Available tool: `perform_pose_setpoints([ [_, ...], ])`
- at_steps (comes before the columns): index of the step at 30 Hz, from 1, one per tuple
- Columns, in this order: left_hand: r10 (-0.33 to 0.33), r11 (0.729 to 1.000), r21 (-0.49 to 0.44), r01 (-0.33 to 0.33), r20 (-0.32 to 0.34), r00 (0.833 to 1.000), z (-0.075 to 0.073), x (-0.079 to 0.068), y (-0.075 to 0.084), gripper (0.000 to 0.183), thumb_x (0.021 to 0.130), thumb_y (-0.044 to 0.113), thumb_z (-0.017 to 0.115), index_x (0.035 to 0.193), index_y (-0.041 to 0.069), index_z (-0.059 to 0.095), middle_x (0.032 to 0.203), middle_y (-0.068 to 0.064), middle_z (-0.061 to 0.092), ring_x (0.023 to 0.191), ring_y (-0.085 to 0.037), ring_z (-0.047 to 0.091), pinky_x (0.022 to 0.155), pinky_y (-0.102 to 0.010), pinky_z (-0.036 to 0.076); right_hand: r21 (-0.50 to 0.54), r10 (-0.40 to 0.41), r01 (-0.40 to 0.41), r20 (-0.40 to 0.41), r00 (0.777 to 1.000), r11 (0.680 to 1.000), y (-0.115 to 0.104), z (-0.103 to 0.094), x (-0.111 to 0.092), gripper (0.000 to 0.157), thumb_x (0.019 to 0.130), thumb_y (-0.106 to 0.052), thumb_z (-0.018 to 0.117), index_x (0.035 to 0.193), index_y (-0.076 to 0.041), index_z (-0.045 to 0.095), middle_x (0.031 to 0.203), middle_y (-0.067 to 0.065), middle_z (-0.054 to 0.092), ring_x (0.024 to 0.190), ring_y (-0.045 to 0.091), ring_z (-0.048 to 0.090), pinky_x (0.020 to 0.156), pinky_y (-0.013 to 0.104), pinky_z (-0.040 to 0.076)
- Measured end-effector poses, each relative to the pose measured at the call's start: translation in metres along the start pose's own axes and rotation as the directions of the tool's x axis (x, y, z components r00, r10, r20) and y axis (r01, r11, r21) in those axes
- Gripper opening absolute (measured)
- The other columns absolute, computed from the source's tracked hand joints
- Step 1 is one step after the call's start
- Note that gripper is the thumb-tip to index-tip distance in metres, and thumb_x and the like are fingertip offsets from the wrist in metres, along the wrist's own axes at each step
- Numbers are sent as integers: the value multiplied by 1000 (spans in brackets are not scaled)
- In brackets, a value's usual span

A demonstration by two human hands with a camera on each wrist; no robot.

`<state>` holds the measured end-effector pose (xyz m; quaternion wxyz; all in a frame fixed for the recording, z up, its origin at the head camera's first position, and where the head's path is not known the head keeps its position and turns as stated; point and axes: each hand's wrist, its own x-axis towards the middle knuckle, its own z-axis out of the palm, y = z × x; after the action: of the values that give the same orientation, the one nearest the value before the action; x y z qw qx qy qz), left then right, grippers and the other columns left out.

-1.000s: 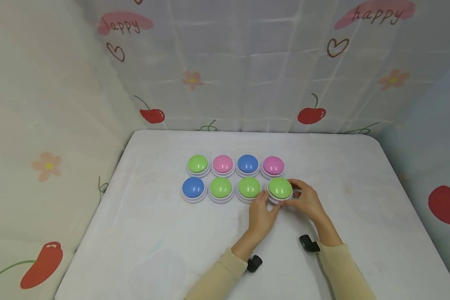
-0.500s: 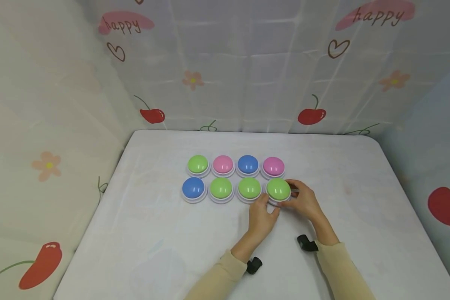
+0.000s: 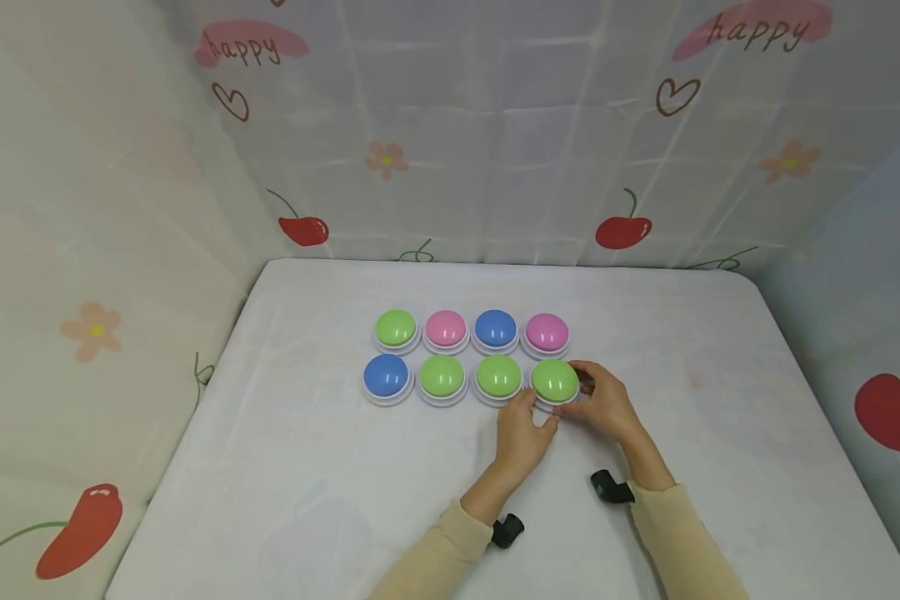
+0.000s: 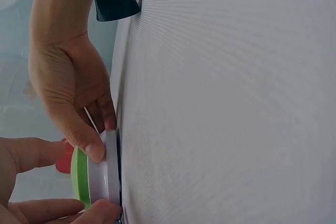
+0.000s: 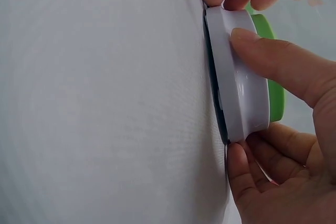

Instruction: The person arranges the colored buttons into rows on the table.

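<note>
At the right end of the front row sits a green dome push button (image 3: 555,381) on a round white base. My right hand (image 3: 607,404) grips that base, thumb at the front and fingers round the right side. In the right wrist view the thumb (image 5: 278,61) presses the white wall of the base (image 5: 252,87). My left hand (image 3: 521,433) touches the left side of the same button with its fingertips. Its thumb stands apart from the button in the left wrist view, where the green dome (image 4: 80,177) shows edge-on.
Beside it in the front row stand two green buttons (image 3: 498,376) (image 3: 442,376) and a blue button (image 3: 386,376). Behind are green (image 3: 395,328), pink (image 3: 446,329), blue (image 3: 496,329) and magenta (image 3: 547,332) buttons. All sit on a white-covered table (image 3: 307,467) with printed curtains around it.
The right-end green button has slid slightly left, closer to the green one beside it. My right hand moved left with it, while the left hand stayed almost still.
</note>
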<state>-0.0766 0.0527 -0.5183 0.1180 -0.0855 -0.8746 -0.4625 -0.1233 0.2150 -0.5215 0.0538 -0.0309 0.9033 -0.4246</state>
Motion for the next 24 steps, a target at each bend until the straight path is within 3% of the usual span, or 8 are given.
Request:
perform_pose_setpoints([
  [11,-71,997,1,71,52,996,-1,0,3,31,75,9,80,101,-5,68,93,-13,70,85,-27,66,75,-32,55,-3,-12,12,2,1000,1000,1,1,-1,80,67,-8,88,135,8,48,130,29,55,117,41,55,101,51,49],
  [18,-82,997,1,83,116,990,-4,0,2,46,77,9,78,116,-10,63,115,-19,67,113,-32,63,99,-40,51,-3,-33,33,10,999,999,-1,1,-1,81,68,-8,87,135,9,46,129,30,55,117,42,55,101,52,48],
  [21,-118,993,28,115,174,978,-10,-2,3,52,80,14,77,124,-9,60,126,-20,63,121,-34,59,104,-42,48,-21,-27,28,39,999,999,-2,-1,-2,85,70,-12,87,138,10,43,133,31,52,117,44,55,101,53,48],
  [24,-146,988,84,131,216,965,-25,-3,5,54,83,20,75,128,-5,59,127,-18,63,119,-32,60,102,-43,49,-34,15,-12,86,996,999,-5,-6,-5,91,74,-20,86,144,9,35,140,31,47,122,45,53,103,53,46],
])
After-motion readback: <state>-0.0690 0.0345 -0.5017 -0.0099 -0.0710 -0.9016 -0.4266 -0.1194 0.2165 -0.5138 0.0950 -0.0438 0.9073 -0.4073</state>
